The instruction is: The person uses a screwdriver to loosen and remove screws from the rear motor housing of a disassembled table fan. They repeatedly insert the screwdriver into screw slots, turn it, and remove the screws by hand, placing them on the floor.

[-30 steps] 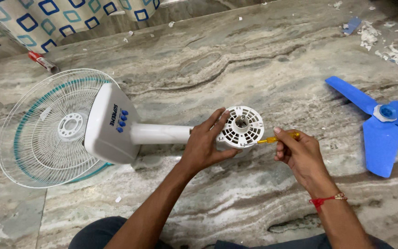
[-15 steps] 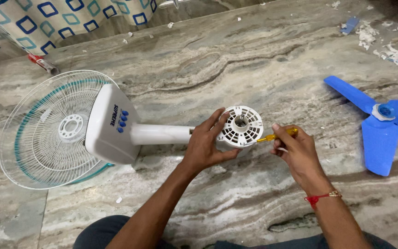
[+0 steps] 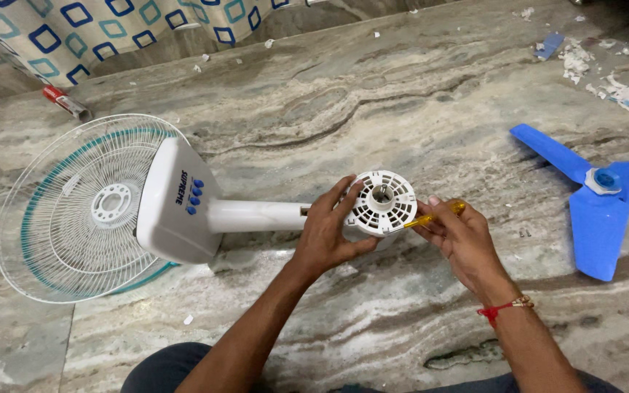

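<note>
Clearly the white vented motor housing (image 3: 382, 203) sits cupped in the curled fingers of the left hand (image 3: 325, 236), a stiff, light-looking plastic shell best gripped round its rim rather than its thin ribs. Just right of those fingers, the right hand (image 3: 459, 240) pinches a yellow screwdriver (image 3: 437, 215), its fingers closed, tip angled at the housing's edge, wrist low over the marble floor (image 3: 402, 109).

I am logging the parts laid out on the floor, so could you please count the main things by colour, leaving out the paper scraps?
White: 3 – fan base, wire guard, round motor housing held by the left hand
Blue: 1 – fan blade
Yellow: 1 – screwdriver in the right hand
Red: 1 – small tube
Total: 6
</note>
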